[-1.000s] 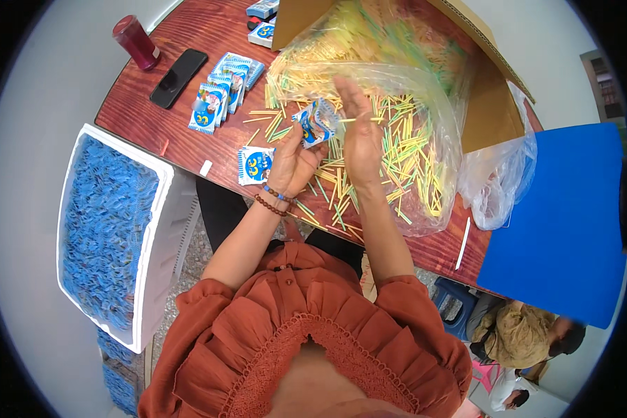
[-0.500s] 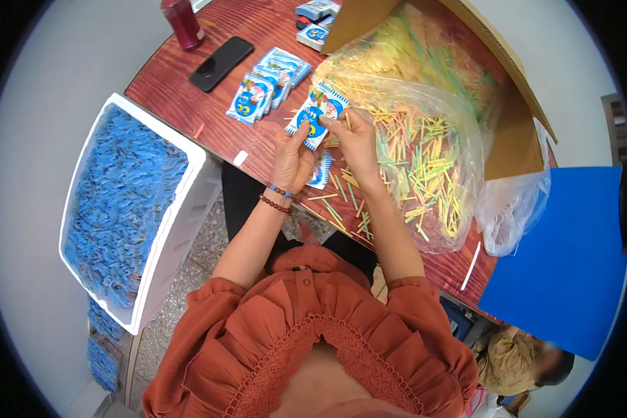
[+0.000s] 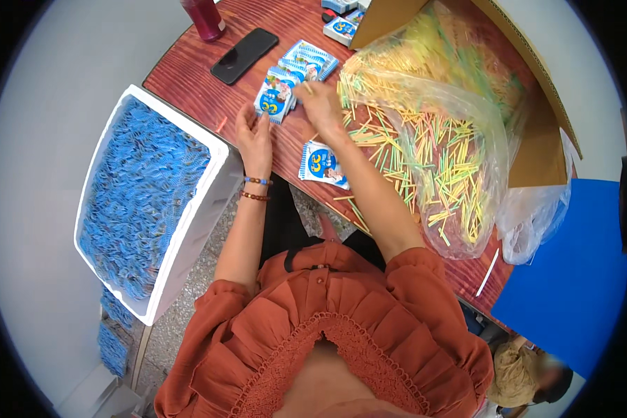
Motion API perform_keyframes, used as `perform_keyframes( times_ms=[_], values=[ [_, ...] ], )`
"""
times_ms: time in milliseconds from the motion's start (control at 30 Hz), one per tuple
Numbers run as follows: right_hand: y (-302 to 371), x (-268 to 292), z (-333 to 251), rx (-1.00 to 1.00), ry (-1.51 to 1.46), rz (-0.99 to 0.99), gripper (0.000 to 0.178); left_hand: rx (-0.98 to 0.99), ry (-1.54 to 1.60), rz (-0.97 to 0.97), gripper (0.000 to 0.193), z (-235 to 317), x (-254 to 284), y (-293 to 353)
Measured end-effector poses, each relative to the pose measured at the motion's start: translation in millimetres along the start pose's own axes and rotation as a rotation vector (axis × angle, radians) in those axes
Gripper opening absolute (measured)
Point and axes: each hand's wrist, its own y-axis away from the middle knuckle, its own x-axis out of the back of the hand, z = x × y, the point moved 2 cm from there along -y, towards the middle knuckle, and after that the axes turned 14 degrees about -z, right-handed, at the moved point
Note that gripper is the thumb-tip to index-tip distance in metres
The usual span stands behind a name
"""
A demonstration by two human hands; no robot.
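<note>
Several blue-and-white printed packets (image 3: 273, 97) lie overlapped in a slanting row on the table. My left hand (image 3: 256, 143) is at the row's near-left end, its thumb and fingers apart beside the nearest packet. At the right side of the row, my right hand (image 3: 320, 108) has its fingers curled, with what looks like a small pale stick at the fingertips; its grip is partly hidden. Closer to the table edge, a single packet (image 3: 322, 165) lies beside my right forearm. Short yellow, green and pink sticks (image 3: 460, 174) spill from a clear plastic bag.
A white foam box (image 3: 223, 164) full of blue packets stands at left. A black phone (image 3: 245, 56) and red bottle (image 3: 203, 19) lie beyond the row. A cardboard box (image 3: 540, 150) holds the bag; a blue panel (image 3: 564, 258) is at right. Another person (image 3: 515, 373) shows lower right.
The packet held between both hands has left them, and the nearest end of the row is now under them. Both hands have parted; the left moved left. The view has shifted slightly.
</note>
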Motion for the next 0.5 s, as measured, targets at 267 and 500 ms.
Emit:
perform_keyframes(
  times_ms=[267, 500],
  values=[
    [116, 140, 13, -0.151, 0.490, 0.192, 0.031, -0.154, -0.382, -0.256, 0.031, 32, -17, 27],
    [158, 182, 41, -0.025, 0.800, 0.297, 0.031, -0.343, -0.844, -0.594, 0.026, 37, -56, 45]
  ],
)
